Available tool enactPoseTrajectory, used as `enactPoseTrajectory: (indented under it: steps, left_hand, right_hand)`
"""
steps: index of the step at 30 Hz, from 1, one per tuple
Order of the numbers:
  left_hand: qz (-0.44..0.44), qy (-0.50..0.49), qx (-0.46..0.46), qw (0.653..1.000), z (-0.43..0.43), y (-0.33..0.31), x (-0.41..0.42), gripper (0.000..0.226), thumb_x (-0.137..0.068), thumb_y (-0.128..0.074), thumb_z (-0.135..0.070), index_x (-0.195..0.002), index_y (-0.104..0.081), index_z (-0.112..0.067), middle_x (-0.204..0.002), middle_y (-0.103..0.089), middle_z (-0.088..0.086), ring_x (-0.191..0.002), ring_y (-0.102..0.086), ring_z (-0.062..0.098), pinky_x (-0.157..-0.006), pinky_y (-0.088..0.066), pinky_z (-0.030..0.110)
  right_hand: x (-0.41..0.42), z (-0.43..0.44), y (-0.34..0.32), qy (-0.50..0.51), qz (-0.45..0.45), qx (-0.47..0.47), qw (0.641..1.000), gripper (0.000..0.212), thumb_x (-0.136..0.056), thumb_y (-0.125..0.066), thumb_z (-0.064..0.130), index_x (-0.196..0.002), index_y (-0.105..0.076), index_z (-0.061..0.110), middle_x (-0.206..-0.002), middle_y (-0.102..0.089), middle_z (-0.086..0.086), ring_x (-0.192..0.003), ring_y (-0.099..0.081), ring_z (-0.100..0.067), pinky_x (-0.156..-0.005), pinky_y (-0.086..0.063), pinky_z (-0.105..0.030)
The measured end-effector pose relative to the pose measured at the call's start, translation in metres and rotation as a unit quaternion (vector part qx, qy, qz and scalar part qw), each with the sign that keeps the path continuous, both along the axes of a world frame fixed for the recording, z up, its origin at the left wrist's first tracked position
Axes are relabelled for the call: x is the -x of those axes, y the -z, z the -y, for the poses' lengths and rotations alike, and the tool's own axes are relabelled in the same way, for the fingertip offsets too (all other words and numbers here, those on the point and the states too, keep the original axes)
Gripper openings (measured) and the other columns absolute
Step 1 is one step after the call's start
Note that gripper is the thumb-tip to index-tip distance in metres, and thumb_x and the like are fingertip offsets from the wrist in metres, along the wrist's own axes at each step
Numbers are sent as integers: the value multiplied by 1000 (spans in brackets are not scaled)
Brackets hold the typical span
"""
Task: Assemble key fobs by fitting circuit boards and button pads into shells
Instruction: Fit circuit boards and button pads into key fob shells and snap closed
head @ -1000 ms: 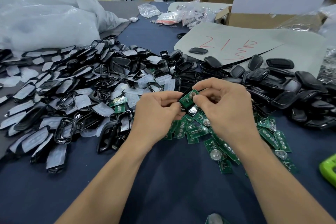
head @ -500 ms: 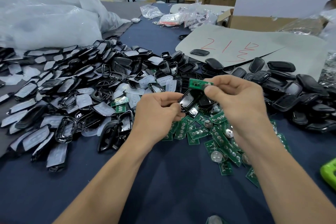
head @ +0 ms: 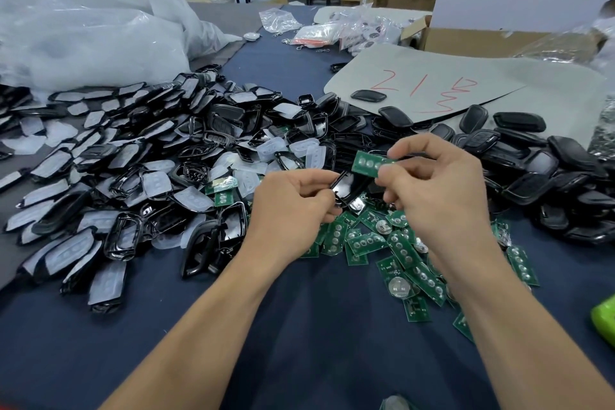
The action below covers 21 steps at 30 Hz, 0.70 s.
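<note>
The blue-covered table (head: 299, 326) is carrying everything, and the heap of green boards (head: 399, 250) near its middle is serving as the marker here. Left of that heap, a wide spread of black frames and clear button pads (head: 133, 170) is lying loose. Right of the heap and a little behind it, a pile of closed black covers (head: 532, 170) is sitting. Just above the far edge of the heap both hands are working close together, nearly meeting. The left hand (head: 289, 206) is pinching a glossy black shell (head: 349, 188) by its near end between thumb and curled fingers. The right hand (head: 439, 186) is pinching one green board (head: 367, 161) by its right end between thumb and forefinger, holding it just over the shell; whether the two are touching I cannot tell. The shell is looking light, hard and slick, so gripping it by the rim is seeming wise. The board is looking thin, stiff and light, and likely brittle if bent. It is asking to be held by its bare edges, with fingers off the round contacts, and eased in flat rather than forced.
</note>
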State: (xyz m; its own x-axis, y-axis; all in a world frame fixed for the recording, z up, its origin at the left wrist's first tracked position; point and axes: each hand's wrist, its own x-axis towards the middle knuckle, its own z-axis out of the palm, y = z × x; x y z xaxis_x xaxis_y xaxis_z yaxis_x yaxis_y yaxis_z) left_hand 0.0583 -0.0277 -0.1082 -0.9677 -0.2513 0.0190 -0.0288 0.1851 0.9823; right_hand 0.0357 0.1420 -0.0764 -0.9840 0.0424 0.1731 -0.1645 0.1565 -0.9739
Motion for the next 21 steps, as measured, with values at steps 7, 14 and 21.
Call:
enactPoseTrajectory:
  steps: [7, 14, 21]
  left_hand:
    - [2, 13, 26, 1000, 0, 1, 0, 33, -93, -63, 2, -99, -82, -25, -85, -81, -9, -72, -78, 12, -66, -61, 22]
    - [-12, 31, 20, 999, -4, -2, -3, 40, -93, -62, 4, -92, -80, -33, -84, -81, -8, -73, -79, 14, -68, -62, 24]
    - [-25, 37, 4, 999, -6, -4, -5, 46, -90, -63, 4, -83, -80, -38, -82, -81, -6, -71, -78, 16, -68, -63, 25]
  right_hand:
    - [0, 3, 7, -16, -62, -141, 988, 24, -80, -80, 9, -77, -79, 32, -73, -75, 15, -69, -73, -7, -71, -63, -34]
    - [-3, 10, 10, 27, -64, -159, 985, 19, -81, -81, 13, -78, -79, 31, -69, -73, 19, -66, -71, -1, -68, -60, -24]
    - [-6, 15, 9, 53, -69, -152, 985, 21, -81, -82, 12, -75, -78, 32, -73, -70, 29, -66, -69, 3, -67, -57, -22]
